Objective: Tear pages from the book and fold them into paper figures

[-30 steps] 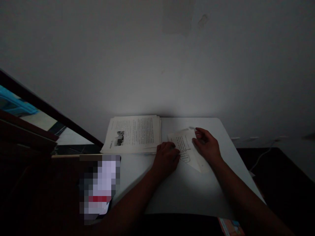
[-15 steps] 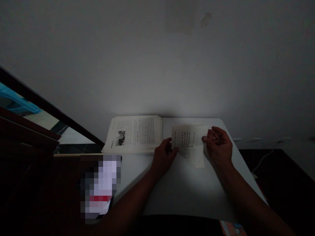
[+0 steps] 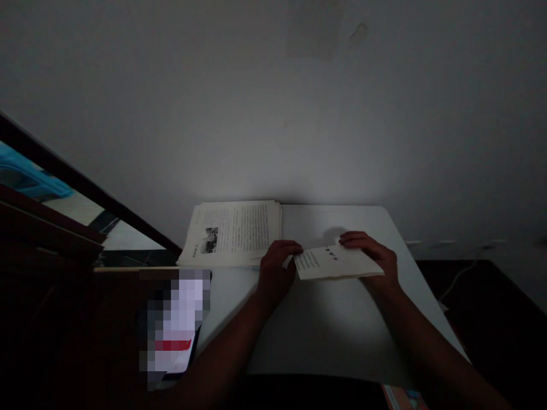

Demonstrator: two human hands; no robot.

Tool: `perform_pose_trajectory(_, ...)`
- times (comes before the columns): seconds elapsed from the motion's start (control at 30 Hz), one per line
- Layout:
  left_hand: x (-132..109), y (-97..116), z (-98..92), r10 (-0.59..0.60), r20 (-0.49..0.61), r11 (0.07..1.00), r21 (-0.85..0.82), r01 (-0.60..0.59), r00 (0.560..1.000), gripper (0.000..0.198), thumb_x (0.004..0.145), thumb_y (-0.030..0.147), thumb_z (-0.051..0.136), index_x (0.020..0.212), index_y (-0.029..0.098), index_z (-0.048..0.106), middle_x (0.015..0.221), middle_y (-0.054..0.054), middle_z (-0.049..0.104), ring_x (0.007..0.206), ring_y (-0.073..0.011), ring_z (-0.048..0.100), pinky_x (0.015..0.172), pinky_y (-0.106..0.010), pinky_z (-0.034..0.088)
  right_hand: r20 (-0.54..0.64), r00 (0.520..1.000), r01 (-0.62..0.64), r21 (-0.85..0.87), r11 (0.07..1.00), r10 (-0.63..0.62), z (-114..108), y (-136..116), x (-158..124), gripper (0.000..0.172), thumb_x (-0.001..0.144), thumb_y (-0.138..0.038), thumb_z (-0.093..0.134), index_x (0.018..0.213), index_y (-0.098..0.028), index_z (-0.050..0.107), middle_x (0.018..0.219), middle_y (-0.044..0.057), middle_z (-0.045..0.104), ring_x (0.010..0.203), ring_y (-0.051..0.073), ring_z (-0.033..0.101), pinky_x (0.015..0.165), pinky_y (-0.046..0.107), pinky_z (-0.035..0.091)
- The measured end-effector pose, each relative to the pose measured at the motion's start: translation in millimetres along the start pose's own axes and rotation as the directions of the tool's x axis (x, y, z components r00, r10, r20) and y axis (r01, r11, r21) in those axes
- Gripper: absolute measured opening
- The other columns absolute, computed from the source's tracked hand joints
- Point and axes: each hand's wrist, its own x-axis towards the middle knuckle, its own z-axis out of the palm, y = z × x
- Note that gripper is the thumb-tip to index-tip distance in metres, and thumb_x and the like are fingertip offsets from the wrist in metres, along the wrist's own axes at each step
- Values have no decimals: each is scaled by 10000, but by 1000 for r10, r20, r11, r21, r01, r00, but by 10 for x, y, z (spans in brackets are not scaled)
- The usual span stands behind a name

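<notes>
A folded sheet of printed paper (image 3: pixel 337 263) is held just above the white table (image 3: pixel 325 330) between both hands. My left hand (image 3: pixel 276 270) pinches its left edge with curled fingers. My right hand (image 3: pixel 376 256) grips the right side, fingers over the top of the sheet. The paper lies nearly flat, printed text facing up. To the left of my left hand, a stack of printed pages (image 3: pixel 233 232) rests at the table's back edge against the wall.
A pale wall (image 3: pixel 273 102) rises directly behind the table. A pixelated object (image 3: pixel 173 327) sits at the table's left edge. Dark wooden furniture (image 3: pixel 47 239) stands at the left. A cable (image 3: pixel 459 273) runs along the floor at the right. The room is dim.
The sheet, first pressed on the table, was lifted and turned, and is now folded over into a flatter, wider shape held by both hands.
</notes>
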Motion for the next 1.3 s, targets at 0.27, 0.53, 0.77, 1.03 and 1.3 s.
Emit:
perform_pose_trajectory(0.27,-9,-26,-58,165,-2,963,215,-161,986,158,798,122,564,935,168,629,928,-81,564,885,-183,537,758,-332,467,53,963,269,-185,945,-263,-63,-3,9,114,709,-225,728,816,-256,705,818,51,696,832,248,629,751,439,497)
perform_pose_trajectory(0.53,-12,-141,-24,-4,286,912,394,-113,958,138,821,120,539,893,166,647,881,-59,605,874,-199,511,797,-365,382,339,936,214,-330,919,-97,-77,177,-23,76,760,-255,670,835,-250,678,861,52,675,852,221,607,762,395,478)
perform_pose_trajectory(0.77,2,-90,-44,-146,397,872,484,-72,906,172,765,165,607,921,201,669,930,-64,601,932,-230,491,832,-403,347,521,852,220,-446,867,53,-122,262,-62,170,765,-170,597,897,-240,678,939,59,668,934,228,584,831,405,439)
perform_pose_trajectory(1.03,-4,-108,-43,-159,326,841,539,-45,932,95,726,207,662,815,217,693,989,-56,612,1023,-249,476,899,-434,312,541,836,210,-474,855,94,-144,217,-36,160,792,-223,587,927,-237,671,949,68,656,931,227,585,831,405,442)
perform_pose_trajectory(1.3,48,-98,-44,-203,266,842,539,29,942,95,740,286,679,752,193,684,1107,-70,585,1115,-261,456,962,-463,301,498,853,164,-542,824,158,-137,214,-17,140,819,-317,580,877,-215,657,878,58,652,850,217,590,790,397,447)
